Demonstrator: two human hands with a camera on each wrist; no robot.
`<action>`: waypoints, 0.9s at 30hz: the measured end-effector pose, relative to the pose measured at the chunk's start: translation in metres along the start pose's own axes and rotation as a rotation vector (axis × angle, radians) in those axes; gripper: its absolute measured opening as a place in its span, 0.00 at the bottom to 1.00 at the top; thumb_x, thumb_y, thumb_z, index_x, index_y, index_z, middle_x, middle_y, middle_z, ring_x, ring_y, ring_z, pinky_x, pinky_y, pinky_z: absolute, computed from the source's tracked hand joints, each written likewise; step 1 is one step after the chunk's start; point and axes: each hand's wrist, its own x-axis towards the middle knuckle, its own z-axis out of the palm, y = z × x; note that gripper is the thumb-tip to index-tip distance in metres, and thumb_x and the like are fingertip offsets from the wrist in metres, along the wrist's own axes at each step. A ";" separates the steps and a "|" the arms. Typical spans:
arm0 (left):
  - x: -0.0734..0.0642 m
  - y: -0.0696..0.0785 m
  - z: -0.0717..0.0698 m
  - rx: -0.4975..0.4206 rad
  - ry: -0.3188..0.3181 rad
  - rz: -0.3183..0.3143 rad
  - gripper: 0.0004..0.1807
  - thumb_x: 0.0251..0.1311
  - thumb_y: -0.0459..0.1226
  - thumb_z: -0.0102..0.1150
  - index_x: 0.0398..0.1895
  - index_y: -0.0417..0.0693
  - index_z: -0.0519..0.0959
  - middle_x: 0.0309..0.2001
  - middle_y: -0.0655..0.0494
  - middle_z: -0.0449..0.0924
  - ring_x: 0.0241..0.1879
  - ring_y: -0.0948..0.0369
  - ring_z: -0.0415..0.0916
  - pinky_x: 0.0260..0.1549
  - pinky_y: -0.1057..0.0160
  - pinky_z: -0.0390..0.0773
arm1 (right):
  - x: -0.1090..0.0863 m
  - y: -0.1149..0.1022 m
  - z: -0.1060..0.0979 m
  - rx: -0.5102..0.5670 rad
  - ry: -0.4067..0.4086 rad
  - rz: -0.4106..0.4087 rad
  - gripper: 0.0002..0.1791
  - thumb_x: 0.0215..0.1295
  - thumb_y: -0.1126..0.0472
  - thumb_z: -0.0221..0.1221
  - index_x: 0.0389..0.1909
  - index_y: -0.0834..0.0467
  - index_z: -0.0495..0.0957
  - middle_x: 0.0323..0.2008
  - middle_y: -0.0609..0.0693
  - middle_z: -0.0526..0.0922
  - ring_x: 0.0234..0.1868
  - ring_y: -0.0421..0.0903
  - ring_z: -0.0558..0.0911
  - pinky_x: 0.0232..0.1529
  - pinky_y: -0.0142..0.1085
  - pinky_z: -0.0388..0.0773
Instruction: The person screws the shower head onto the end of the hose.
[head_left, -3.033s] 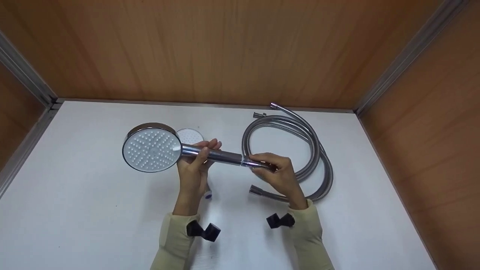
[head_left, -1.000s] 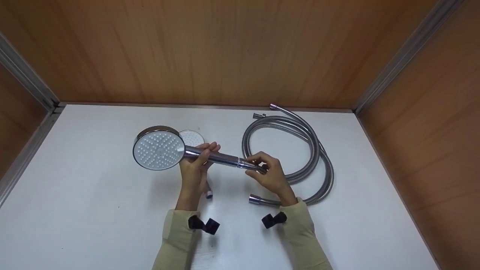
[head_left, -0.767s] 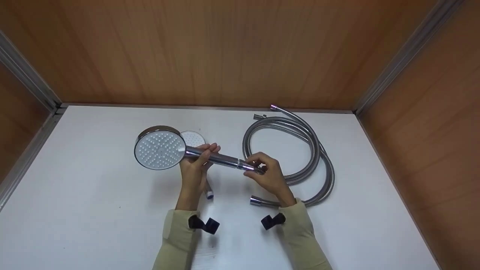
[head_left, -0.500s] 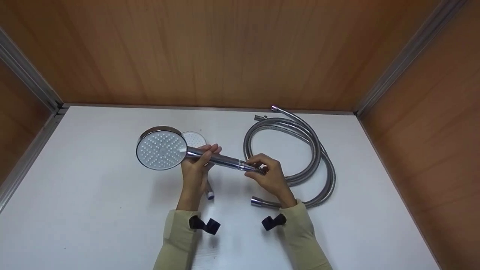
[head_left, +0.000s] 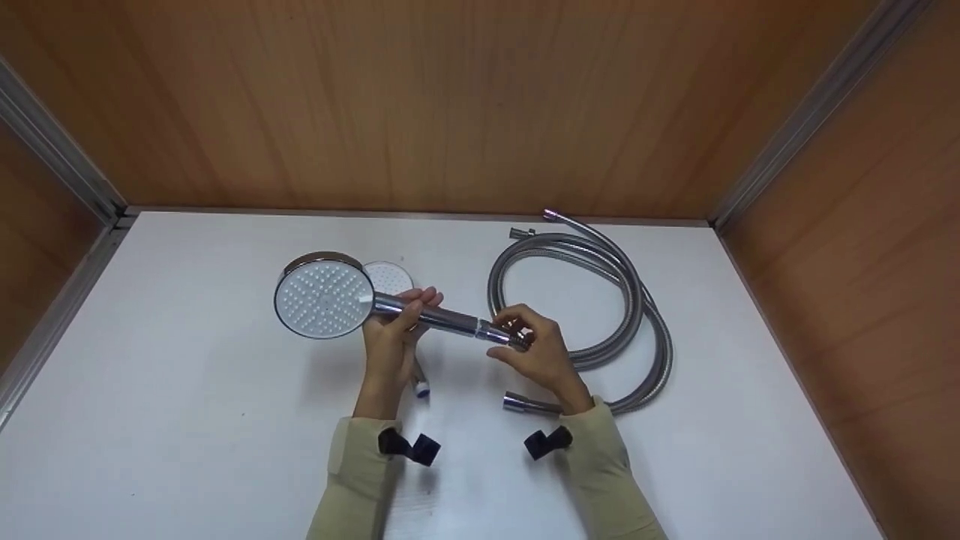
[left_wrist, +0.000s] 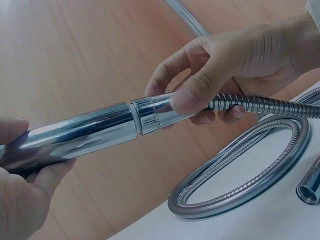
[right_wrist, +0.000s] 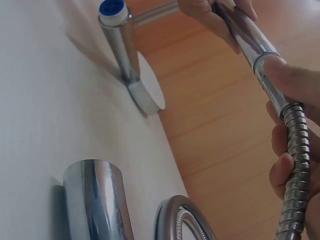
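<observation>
A chrome hand shower [head_left: 324, 300] with a pale, nubbed spray face is held above the white table by my left hand [head_left: 384, 360], its thumb over the handle and fingers beneath. At the handle's lower end, the conical chrome nut [left_wrist: 150, 116] of a shower hose [left_wrist: 265, 106] sits against the handle. A narrow ring shows at the joint; how far it is threaded I cannot tell. My right hand [head_left: 544, 356] holds this nut, thumb on its near side in both wrist views and fingers behind. The ribbed hose trails from the nut past my right palm.
Behind my left hand lies a second hand shower [head_left: 388, 276], its blue-and-white handle end [right_wrist: 112, 9] toward me. Coiled metal hoses [head_left: 637, 300] rest at right, one loose chrome end [head_left: 517, 402] near my right wrist. A wooden panel [head_left: 450, 105] rises at the back.
Compared with three seconds ago, the hand shower sits farther right and my right hand farther left. The loose hose end has shifted slightly toward me. Lately my right fingers have shifted slightly around the nut.
</observation>
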 end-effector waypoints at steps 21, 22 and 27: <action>0.001 -0.003 -0.008 0.028 0.001 -0.040 0.10 0.62 0.23 0.51 0.46 0.33 0.68 0.41 0.47 0.80 0.44 0.55 0.84 0.58 0.54 0.77 | -0.001 -0.015 0.008 -0.065 0.007 0.168 0.14 0.48 0.75 0.67 0.38 0.66 0.79 0.34 0.59 0.83 0.32 0.46 0.77 0.23 0.21 0.67; 0.001 -0.003 -0.008 0.029 -0.001 -0.038 0.10 0.62 0.23 0.51 0.46 0.33 0.68 0.41 0.47 0.80 0.44 0.56 0.84 0.58 0.54 0.77 | 0.000 -0.014 0.008 -0.072 0.010 0.167 0.14 0.48 0.75 0.67 0.38 0.66 0.79 0.34 0.58 0.84 0.33 0.46 0.77 0.24 0.21 0.68; 0.002 -0.003 -0.010 0.033 0.003 -0.038 0.10 0.63 0.24 0.50 0.47 0.32 0.67 0.43 0.46 0.78 0.44 0.56 0.84 0.56 0.56 0.80 | -0.001 -0.007 0.010 -0.065 0.024 0.147 0.15 0.50 0.71 0.68 0.41 0.61 0.81 0.35 0.55 0.84 0.34 0.45 0.77 0.24 0.21 0.69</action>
